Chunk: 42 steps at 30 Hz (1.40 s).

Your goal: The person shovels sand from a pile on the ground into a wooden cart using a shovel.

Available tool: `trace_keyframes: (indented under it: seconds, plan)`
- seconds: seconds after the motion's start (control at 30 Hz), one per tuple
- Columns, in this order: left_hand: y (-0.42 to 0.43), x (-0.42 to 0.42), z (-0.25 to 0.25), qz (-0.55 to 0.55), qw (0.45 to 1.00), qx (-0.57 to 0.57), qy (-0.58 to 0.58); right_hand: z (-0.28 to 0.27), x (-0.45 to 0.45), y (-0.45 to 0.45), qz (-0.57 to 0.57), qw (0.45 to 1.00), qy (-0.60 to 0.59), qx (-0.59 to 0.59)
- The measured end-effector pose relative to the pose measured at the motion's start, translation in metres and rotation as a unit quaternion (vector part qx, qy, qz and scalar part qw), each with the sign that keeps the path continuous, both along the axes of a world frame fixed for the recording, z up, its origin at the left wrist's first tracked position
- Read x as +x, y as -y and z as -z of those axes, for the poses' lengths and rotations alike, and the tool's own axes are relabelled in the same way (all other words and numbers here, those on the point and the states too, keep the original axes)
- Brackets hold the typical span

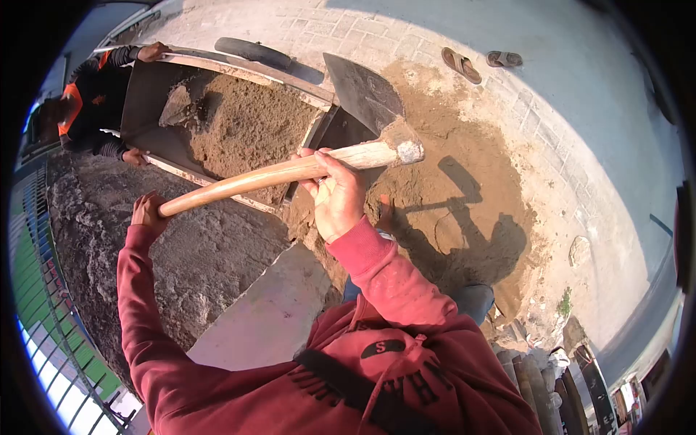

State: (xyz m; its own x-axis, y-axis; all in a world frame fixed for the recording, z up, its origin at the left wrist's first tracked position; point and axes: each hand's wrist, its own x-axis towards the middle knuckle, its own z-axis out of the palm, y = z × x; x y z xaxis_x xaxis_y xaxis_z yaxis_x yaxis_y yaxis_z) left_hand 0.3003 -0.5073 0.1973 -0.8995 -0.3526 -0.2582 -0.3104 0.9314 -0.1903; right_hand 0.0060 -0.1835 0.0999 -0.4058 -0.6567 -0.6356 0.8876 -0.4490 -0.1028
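One hoe [246, 185] is held raised across the front of the body, the left grip [148, 210] clamped around the butt end of its handle and the right grip [337, 190] clamped around the shaft nearer the head. Its long axis runs from the left grip, through the right grip, to the head beyond, rising slightly in the view. The blade [362, 94] stands above the right grip, turned off the handle line, its broad edge facing away from the body and towards the cart [319, 130]. The cart's near end lies just beyond the right grip; its lower side rail passes beneath the shaft between the two grips. Damp sand [250, 119] fills part of the cart. At its far end, above the left grip, a co-worker [101, 98] has a hand on each rail. Room to the right of the right grip is a broad sand patch [464, 188], bordered farther right by paving [540, 123]. Below the left grip lies rough grey ground [188, 268], meeting the edge of a pale slab [264, 312].
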Motion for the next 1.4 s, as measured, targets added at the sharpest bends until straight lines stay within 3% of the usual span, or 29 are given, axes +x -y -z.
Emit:
trace_keyframes:
  seconds: [0.03,0.07,0.13,0.2,0.23,0.27,0.3,0.37,0.4,0.43,0.47,0.5,0.57,0.6,0.63,0.67,0.7,0.73,0.77,0.83,0.9,0.97,1.03,1.1,1.2,1.23,1.27,1.37,1.4]
  plan:
    - [-0.044,-0.029,0.042,-0.127,0.973,0.147,0.128,0.026,-0.025,-0.036,0.017,0.999,-0.019,0.033]
    - [-0.102,-0.046,0.089,-0.141,0.963,0.170,0.155,0.048,-0.054,-0.072,0.056,0.993,-0.024,0.097]
    - [-0.224,-0.088,0.174,-0.141,0.938,0.305,0.087,0.081,-0.113,-0.145,0.119,0.960,-0.088,0.238]
    - [-0.354,-0.147,0.248,-0.157,0.907,0.381,0.088,0.129,-0.174,-0.230,0.189,0.891,-0.237,0.338]
    - [-0.418,-0.174,0.291,-0.156,0.892,0.418,0.075,0.129,-0.208,-0.266,0.177,0.861,-0.243,0.411]
    - [-0.477,-0.213,0.316,-0.158,0.870,0.467,0.034,0.143,-0.240,-0.302,0.196,0.827,-0.295,0.437]
    - [-0.518,-0.269,0.316,-0.140,0.867,0.473,0.069,0.163,-0.259,-0.331,0.211,0.789,-0.341,0.465]
    - [-0.602,-0.345,0.372,-0.154,0.849,0.504,0.040,0.216,-0.276,-0.377,0.136,0.721,-0.354,0.579]
    - [-0.634,-0.378,0.396,-0.163,0.836,0.522,0.035,0.260,-0.272,-0.394,0.106,0.717,-0.300,0.620]
    - [-0.662,-0.400,0.433,-0.154,0.835,0.526,0.048,0.308,-0.259,-0.407,0.069,0.671,-0.295,0.677]
    - [-0.688,-0.413,0.469,-0.180,0.829,0.525,0.066,0.372,-0.246,-0.433,0.045,0.558,-0.354,0.749]
    - [-0.712,-0.406,0.495,-0.211,0.821,0.522,0.088,0.379,-0.232,-0.438,0.027,0.642,-0.270,0.717]
    - [-0.727,-0.288,0.552,-0.246,0.792,0.501,0.249,0.461,-0.138,-0.459,-0.074,0.680,-0.158,0.713]
    - [-0.748,-0.234,0.549,-0.255,0.809,0.416,0.327,0.504,-0.065,-0.471,-0.145,0.688,-0.107,0.703]
    - [-0.739,-0.244,0.488,-0.332,0.735,0.450,0.382,0.553,0.008,-0.481,-0.206,0.699,-0.075,0.681]
    - [-0.745,-0.239,0.467,-0.294,0.751,0.458,0.375,0.579,0.055,-0.494,-0.218,0.732,-0.050,0.643]
    - [-0.743,-0.237,0.450,-0.256,0.765,0.461,0.370,0.523,0.026,-0.505,-0.136,0.873,0.065,0.464]
    - [-0.745,-0.249,0.445,-0.254,0.771,0.456,0.366,0.517,0.012,-0.515,-0.090,0.905,0.151,0.387]
    - [-0.750,-0.270,0.447,-0.248,0.769,0.454,0.375,0.507,-0.004,-0.518,-0.121,0.910,0.084,0.387]
    - [-0.747,-0.306,0.426,-0.242,0.771,0.454,0.375,0.482,-0.052,-0.520,-0.178,0.909,0.133,0.353]
    - [-0.726,-0.334,0.369,-0.215,0.771,0.489,0.346,0.434,-0.072,-0.518,-0.164,0.902,0.117,0.381]
    - [-0.700,-0.339,0.318,-0.187,0.769,0.515,0.329,0.375,-0.075,-0.510,-0.035,0.943,0.172,0.282]
    - [-0.662,-0.326,0.272,-0.168,0.777,0.465,0.389,0.319,-0.080,-0.491,0.053,0.930,0.161,0.328]
    - [-0.605,-0.322,0.223,-0.141,0.764,0.478,0.410,0.320,-0.084,-0.484,0.056,0.929,0.200,0.305]
    - [-0.502,-0.295,0.179,-0.095,0.788,0.493,0.356,0.318,-0.095,-0.455,0.146,0.930,0.138,0.307]
    - [-0.461,-0.282,0.170,-0.143,0.798,0.483,0.330,0.336,-0.101,-0.441,0.172,0.907,0.157,0.351]
    - [-0.420,-0.270,0.163,-0.097,0.809,0.495,0.302,0.356,-0.107,-0.428,0.196,0.881,0.172,0.395]
    - [-0.299,-0.226,0.141,-0.013,0.832,0.477,0.282,0.334,-0.097,-0.331,0.111,0.893,0.111,0.421]
    - [-0.260,-0.205,0.125,0.004,0.855,0.435,0.284,0.316,-0.085,-0.286,0.113,0.919,0.095,0.365]
